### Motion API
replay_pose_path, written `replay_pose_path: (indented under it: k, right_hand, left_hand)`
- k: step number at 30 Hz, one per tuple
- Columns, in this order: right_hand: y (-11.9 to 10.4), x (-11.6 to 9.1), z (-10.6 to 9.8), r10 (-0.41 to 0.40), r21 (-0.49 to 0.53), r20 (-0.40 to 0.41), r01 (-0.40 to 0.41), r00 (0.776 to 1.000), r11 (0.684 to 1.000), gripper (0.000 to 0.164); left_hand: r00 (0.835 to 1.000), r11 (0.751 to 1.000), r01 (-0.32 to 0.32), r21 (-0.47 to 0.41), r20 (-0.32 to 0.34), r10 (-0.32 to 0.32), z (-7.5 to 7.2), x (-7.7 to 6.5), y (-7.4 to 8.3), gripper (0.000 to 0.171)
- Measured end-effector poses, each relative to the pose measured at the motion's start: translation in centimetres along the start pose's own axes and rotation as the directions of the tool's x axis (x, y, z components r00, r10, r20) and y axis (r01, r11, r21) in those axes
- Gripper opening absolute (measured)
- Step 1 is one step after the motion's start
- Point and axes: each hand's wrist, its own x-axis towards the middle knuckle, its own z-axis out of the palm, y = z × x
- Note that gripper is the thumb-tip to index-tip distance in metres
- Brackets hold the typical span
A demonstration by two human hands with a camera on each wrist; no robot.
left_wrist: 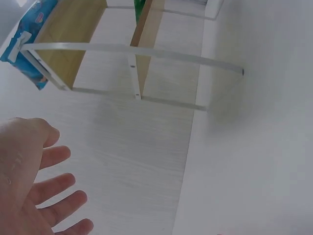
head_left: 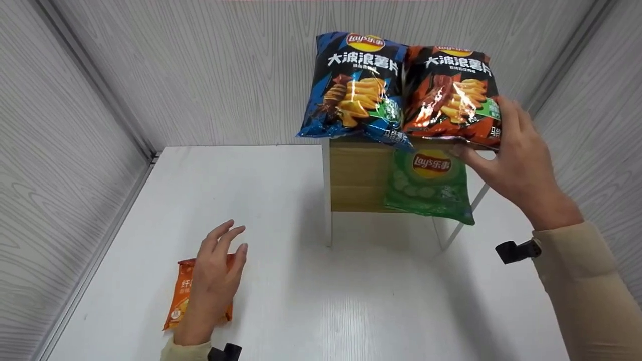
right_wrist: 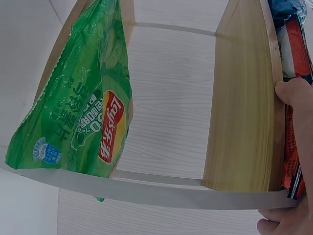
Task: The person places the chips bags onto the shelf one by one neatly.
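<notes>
On the top board of a small rack stand two bags of chips, a blue-and-black bag on the left and a red-and-black bag beside it. My right hand grips the red-and-black bag by its right side, fingers along the edge and thumb low at the front. In the right wrist view the thumb lies at the board's edge. My left hand hovers with spread, relaxed fingers over an orange snack bag, partly hiding it. Nothing is in that hand.
The rack has wooden boards and thin white metal legs. A green bag of chips leans on its lower board. A white wood-grain surface lies beneath, with grey grained panels around it.
</notes>
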Motion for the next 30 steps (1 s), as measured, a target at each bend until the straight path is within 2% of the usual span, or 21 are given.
replay_pose_path:
  k: [5, 9, 13, 16, 20, 27, 30]
  right_hand:
    - [0.2, -0.1, 0.0, 0.017, 0.008, 0.009, -0.017, 1.0, 1.0, 0.086]
    - [0.1, -0.1, 0.0, 0.013, 0.005, 0.012, -0.013, 1.0, 1.0, 0.086]
    - [0.1, -0.1, -0.1, 0.01, -0.007, 0.011, -0.01, 1.0, 1.0, 0.085]
    - [0.0, 0.0, -0.1, 0.008, -0.011, 0.01, -0.008, 1.0, 1.0, 0.085]
    - [0.0, 0.0, -0.1, 0.002, -0.015, 0.006, -0.002, 1.0, 1.0, 0.085]
    - [-0.1, 0.0, -0.1, 0.005, -0.016, 0.004, -0.005, 1.0, 1.0, 0.086]
    - [0.0, 0.0, -0.1, 0.001, -0.011, 0.002, -0.001, 1.0, 1.0, 0.086]
  left_hand:
    - [0.996, 0.995, 0.085, 0.046, 0.025, -0.086, -1.3, -1.1, -2.0, 0.032]
    - [0.984, 0.98, 0.162, 0.116, 0.061, -0.169, -2.2, -2.2, -3.5, 0.033]
    - [0.972, 0.962, 0.197, 0.191, 0.093, -0.218, -2.8, -3.4, -4.8, 0.037]
    - [0.966, 0.955, 0.196, 0.221, 0.125, -0.227, -3.0, -4.2, -5.8, 0.041]
    - [0.954, 0.961, 0.178, 0.211, 0.201, -0.221, -3.2, -5.3, -7.0, 0.05]
    - [0.902, 0.965, 0.136, 0.224, 0.374, -0.214, -2.6, -6.6, -8.7, 0.078]
    - [0.885, 0.96, 0.101, 0.26, 0.418, -0.206, -1.9, -7.1, -9.3, 0.093]
